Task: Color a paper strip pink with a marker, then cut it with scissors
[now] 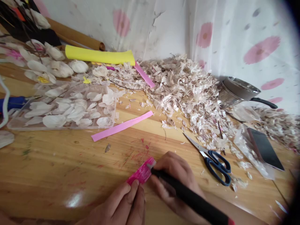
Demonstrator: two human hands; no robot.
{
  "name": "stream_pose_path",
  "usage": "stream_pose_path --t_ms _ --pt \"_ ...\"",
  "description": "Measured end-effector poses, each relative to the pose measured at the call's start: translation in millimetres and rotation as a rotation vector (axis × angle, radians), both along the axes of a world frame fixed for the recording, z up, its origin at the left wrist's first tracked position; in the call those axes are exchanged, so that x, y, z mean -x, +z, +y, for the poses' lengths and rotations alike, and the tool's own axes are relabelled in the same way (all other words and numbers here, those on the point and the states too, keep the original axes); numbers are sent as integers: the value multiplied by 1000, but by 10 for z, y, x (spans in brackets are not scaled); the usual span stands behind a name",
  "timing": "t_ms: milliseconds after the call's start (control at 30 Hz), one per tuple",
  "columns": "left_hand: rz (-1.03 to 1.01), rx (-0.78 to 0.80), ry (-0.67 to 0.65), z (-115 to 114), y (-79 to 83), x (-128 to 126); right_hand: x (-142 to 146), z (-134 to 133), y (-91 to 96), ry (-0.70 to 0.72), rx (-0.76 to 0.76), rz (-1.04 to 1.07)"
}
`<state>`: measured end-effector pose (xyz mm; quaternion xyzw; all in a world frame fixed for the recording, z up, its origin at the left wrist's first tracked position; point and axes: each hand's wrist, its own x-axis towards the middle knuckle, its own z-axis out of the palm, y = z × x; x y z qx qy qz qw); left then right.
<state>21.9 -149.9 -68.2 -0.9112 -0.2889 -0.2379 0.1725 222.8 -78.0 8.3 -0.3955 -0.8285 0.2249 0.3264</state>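
Observation:
A short magenta strip (141, 171) with pale streaks lies on the wooden table in front of me. My left hand (120, 203) has its fingers together, pressing the strip's near left end down. My right hand (174, 182) is closed around a thick black marker (187, 193) with a red end, its greyish tip touching the strip near the far right end. Beyond the hands a lighter pink strip (122, 126) lies flat. Navy-handled scissors (214, 162) rest to the right of my right hand, blades pointing away to the left.
A clear compartment tray (49, 127) holds white petals at left, near a blue-handled tool (14, 103). Behind are a yellow paper roll (99, 56), another pink strip (144, 75) and a large heap of pale scraps (182, 90). A metal pot (231, 93) and a phone (266, 148) are at right.

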Motion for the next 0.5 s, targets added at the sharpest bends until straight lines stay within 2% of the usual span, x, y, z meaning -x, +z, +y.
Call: stream_pose_path --t_ms 67,233,333,500 --pt "-1 6 5 -19 -31 -1 -2 -2 -3 39 10 2" --pt "-10 9 6 -7 -25 -2 -12 -5 2 -8 -38 -27" --pt "5 -6 -25 17 5 3 -5 -21 20 53 -75 14" --pt "-8 18 18 7 31 5 10 -7 24 214 -20 68"
